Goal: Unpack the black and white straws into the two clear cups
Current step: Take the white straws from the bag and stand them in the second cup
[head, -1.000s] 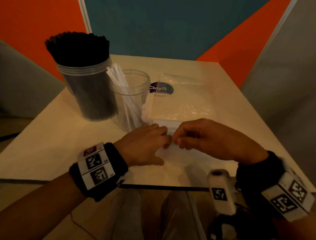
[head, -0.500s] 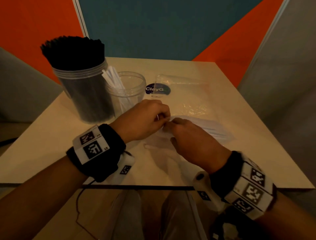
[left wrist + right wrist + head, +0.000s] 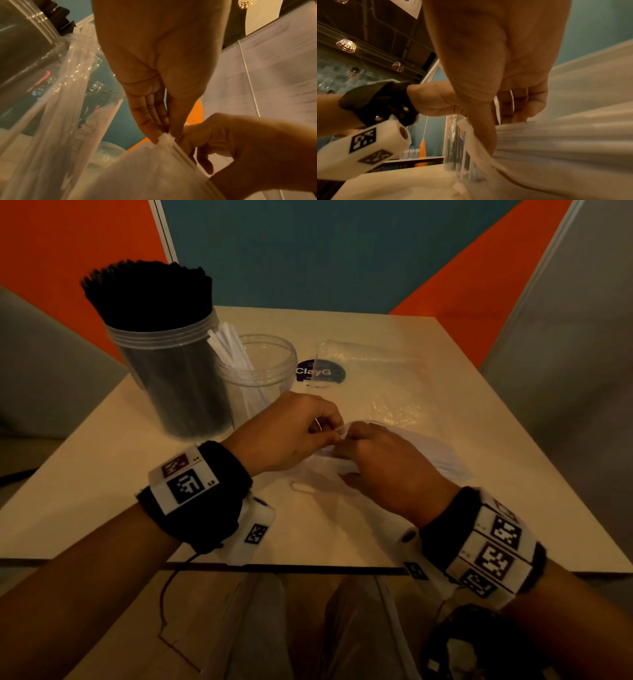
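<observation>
1. Your left hand (image 3: 287, 433) and right hand (image 3: 383, 463) meet at the middle of the table (image 3: 102, 460), over a clear bag of white straws (image 3: 442, 453).
2. Your left thumb and fingers (image 3: 150, 121) pinch the torn edge of the bag.
3. Your right hand's curled fingers (image 3: 204, 136) grip the same bag opening just beside them; its thumb presses on the plastic.
4. The bag lies flat under your right hand, straws still inside.
5. A tall clear cup (image 3: 178, 392) packed with black straws (image 3: 147, 292) stands at the far left.
6. Touching it on the right is a shorter clear cup (image 3: 270, 371) holding a few white straws (image 3: 229, 344) that lean left.
7. An empty clear bag (image 3: 376, 381) lies flat behind your hands.
</observation>
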`<state>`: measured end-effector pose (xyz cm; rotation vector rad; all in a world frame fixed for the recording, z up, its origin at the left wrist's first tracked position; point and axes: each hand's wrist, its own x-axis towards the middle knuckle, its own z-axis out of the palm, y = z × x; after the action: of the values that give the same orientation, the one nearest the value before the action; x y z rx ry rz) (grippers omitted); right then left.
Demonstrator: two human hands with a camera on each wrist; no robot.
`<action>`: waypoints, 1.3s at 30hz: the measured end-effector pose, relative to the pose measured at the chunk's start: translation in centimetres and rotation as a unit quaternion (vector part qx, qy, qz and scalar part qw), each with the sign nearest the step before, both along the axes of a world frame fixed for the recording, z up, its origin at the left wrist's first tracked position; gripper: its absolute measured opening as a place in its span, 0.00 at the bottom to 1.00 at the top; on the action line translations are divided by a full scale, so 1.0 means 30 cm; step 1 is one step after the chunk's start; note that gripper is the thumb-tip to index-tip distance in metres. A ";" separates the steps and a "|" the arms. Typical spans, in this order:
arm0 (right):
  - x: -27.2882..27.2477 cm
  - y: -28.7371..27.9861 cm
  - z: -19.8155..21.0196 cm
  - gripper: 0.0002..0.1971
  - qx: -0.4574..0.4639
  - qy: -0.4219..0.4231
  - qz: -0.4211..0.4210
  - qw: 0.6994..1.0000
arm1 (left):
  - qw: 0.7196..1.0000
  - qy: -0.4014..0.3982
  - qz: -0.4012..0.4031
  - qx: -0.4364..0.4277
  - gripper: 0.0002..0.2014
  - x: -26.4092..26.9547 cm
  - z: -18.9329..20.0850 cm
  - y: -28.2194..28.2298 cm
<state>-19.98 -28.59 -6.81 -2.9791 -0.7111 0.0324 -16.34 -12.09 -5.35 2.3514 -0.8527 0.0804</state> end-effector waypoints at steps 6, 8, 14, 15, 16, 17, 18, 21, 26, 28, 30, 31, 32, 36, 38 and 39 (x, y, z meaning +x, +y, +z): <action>-0.011 0.003 -0.011 0.21 0.020 -0.045 -0.018 0.999 | 0.999 0.021 0.012 -0.038 0.06 -0.002 0.009 0.007; -0.015 0.002 -0.013 0.20 0.028 -0.043 -0.021 0.998 | 0.999 0.031 0.012 -0.043 0.06 -0.004 0.009 0.010; -0.016 -0.001 -0.035 0.21 0.023 -0.042 -0.031 0.998 | 0.997 0.049 0.010 -0.055 0.08 -0.015 0.000 0.006; -0.018 -0.001 -0.035 0.21 0.024 -0.042 -0.034 0.998 | 0.997 0.052 0.010 -0.055 0.08 -0.016 0.000 0.007; -0.019 -0.003 -0.035 0.21 0.025 -0.043 -0.035 0.998 | 0.997 0.053 0.008 -0.055 0.08 -0.018 -0.001 0.007; -0.020 -0.005 -0.034 0.20 0.028 -0.044 -0.036 0.998 | 0.997 0.053 0.007 -0.054 0.08 -0.020 -0.001 0.007; -0.019 -0.007 -0.032 0.19 0.030 -0.043 -0.037 0.998 | 0.997 0.053 0.007 -0.054 0.08 -0.021 0.000 0.008; -0.017 -0.007 -0.029 0.19 0.033 -0.030 -0.037 0.998 | 0.996 0.064 0.004 -0.055 0.09 -0.028 0.004 0.015; -0.006 -0.018 -0.018 0.18 0.033 -0.008 -0.039 0.999 | 0.997 0.081 -0.015 0.011 0.21 -0.049 0.002 0.045; -0.002 -0.023 -0.013 0.17 0.036 -0.004 -0.043 0.998 | 0.998 0.059 -0.006 0.034 0.18 -0.050 0.000 0.053; 0.000 -0.031 -0.005 0.17 0.037 -0.006 -0.044 0.998 | 0.998 0.039 0.010 0.037 0.13 -0.042 0.000 0.065; 0.000 -0.036 0.000 0.16 0.039 -0.007 -0.043 0.998 | 0.999 0.028 0.014 0.041 0.12 -0.038 0.000 0.073; -0.002 -0.041 0.008 0.16 0.042 -0.005 -0.041 0.998 | 0.999 0.018 0.014 0.047 0.11 -0.037 0.000 0.078; -0.006 -0.048 0.033 0.14 0.045 0.007 -0.030 0.999 | 0.998 0.038 -0.013 0.040 0.10 -0.048 -0.004 0.080; -0.010 -0.043 0.031 0.13 0.037 0.004 -0.027 0.999 | 0.999 0.025 -0.016 0.038 0.11 -0.052 -0.010 0.074; -0.013 -0.041 0.031 0.13 0.034 0.003 -0.024 0.999 | 0.999 0.009 -0.016 0.037 0.09 -0.052 -0.013 0.072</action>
<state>-20.38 -29.83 -5.88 -2.9285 -0.6263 0.0136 -17.88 -9.92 -5.73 2.4028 -0.8995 0.0155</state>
